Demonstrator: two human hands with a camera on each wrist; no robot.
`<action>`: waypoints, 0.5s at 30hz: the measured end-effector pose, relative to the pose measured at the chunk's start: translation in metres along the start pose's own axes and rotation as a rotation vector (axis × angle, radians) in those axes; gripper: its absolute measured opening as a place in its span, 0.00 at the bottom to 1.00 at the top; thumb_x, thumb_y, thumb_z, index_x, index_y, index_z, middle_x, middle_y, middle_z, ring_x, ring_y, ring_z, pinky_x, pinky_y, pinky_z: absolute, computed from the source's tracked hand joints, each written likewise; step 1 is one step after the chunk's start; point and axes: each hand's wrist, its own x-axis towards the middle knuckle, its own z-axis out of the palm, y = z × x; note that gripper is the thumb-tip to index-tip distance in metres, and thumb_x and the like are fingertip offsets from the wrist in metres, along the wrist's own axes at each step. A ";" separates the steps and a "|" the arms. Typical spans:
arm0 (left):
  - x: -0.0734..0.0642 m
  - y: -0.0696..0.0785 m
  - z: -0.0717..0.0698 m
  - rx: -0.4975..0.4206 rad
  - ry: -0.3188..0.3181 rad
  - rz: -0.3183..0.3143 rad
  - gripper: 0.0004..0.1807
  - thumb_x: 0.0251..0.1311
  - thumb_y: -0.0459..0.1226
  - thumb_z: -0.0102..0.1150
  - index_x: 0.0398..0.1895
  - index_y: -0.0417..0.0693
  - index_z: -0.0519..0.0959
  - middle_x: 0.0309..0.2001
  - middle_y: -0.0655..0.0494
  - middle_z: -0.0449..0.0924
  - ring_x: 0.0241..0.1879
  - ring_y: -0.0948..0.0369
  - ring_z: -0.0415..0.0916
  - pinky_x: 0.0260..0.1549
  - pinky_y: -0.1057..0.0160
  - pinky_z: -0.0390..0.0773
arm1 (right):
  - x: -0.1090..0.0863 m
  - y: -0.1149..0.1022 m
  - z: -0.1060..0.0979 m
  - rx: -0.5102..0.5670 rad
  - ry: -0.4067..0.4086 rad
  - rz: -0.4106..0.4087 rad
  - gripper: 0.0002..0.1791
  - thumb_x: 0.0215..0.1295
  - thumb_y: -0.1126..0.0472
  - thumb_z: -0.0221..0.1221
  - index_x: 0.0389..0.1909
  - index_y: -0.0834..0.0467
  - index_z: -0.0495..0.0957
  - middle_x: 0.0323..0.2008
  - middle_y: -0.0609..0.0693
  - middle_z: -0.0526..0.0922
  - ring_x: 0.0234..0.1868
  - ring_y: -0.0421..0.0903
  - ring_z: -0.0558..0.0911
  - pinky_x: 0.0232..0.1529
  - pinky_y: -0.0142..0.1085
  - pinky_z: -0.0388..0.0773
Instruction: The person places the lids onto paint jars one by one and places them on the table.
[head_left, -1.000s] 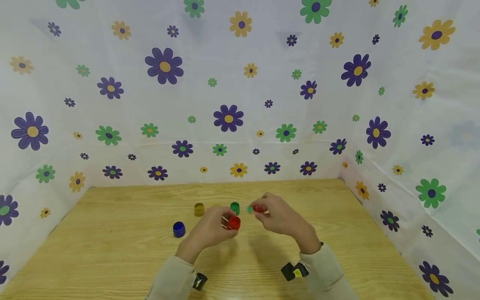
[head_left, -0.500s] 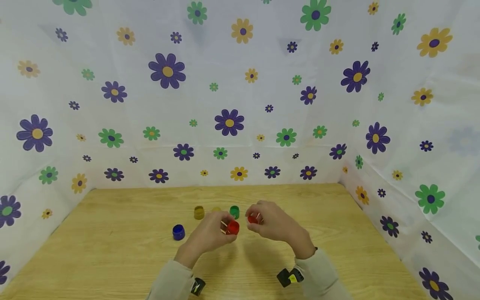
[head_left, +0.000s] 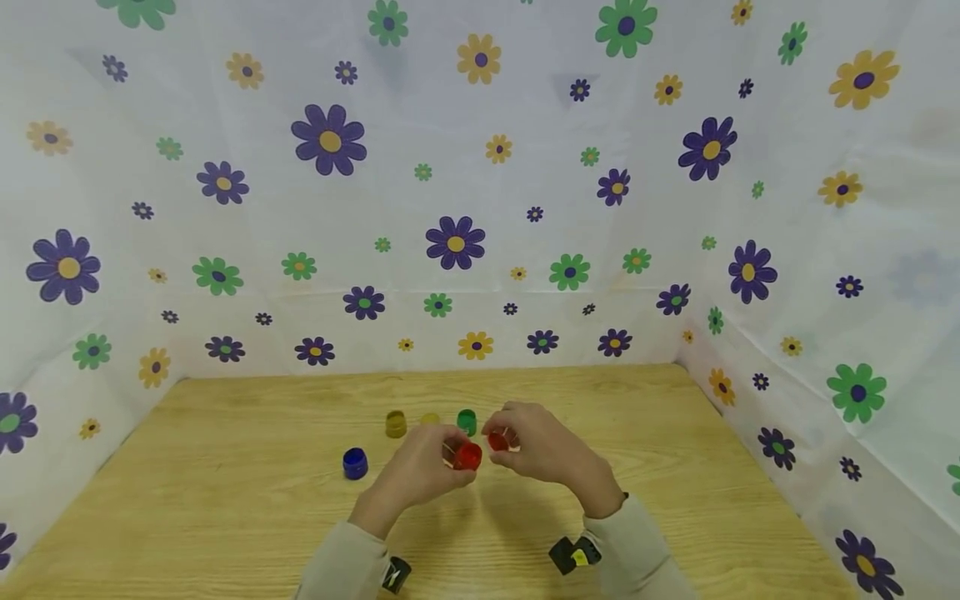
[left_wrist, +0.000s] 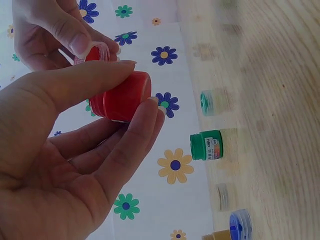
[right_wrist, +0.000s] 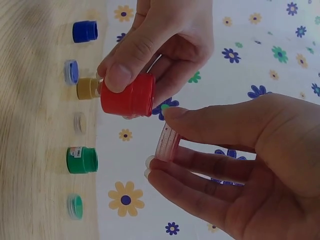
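So the left hand (head_left: 420,467) has a tilted red jar (head_left: 468,456) gripped over the middle of the table (head_left: 225,508), and the right hand (head_left: 551,446) is pinching a red lid (head_left: 498,440) just right of it, not touching. Blue jar (head_left: 356,463) sits off to the left, with yellow (head_left: 396,424) and green jars (head_left: 467,422) on the far side.

walls (head_left: 405,100): white, flower-printed | table (head_left: 225,517): light grained wood | right wall (head_left: 802,242): blurred bluish patch (head_left: 922,273), possibly floral
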 end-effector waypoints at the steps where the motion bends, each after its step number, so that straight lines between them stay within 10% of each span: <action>1: 0.000 0.000 0.000 -0.004 0.000 0.002 0.15 0.55 0.34 0.76 0.45 0.41 0.85 0.38 0.53 0.88 0.38 0.61 0.83 0.40 0.58 0.86 | 0.000 0.000 0.000 0.003 0.000 -0.007 0.14 0.64 0.66 0.69 0.50 0.63 0.85 0.41 0.53 0.86 0.41 0.48 0.84 0.44 0.37 0.84; 15: -0.001 0.006 -0.004 -0.058 -0.022 0.040 0.11 0.55 0.35 0.76 0.42 0.45 0.88 0.36 0.55 0.89 0.34 0.63 0.83 0.35 0.68 0.82 | 0.004 -0.007 0.005 0.089 0.002 -0.134 0.13 0.61 0.70 0.70 0.48 0.62 0.86 0.45 0.54 0.87 0.46 0.48 0.87 0.47 0.36 0.86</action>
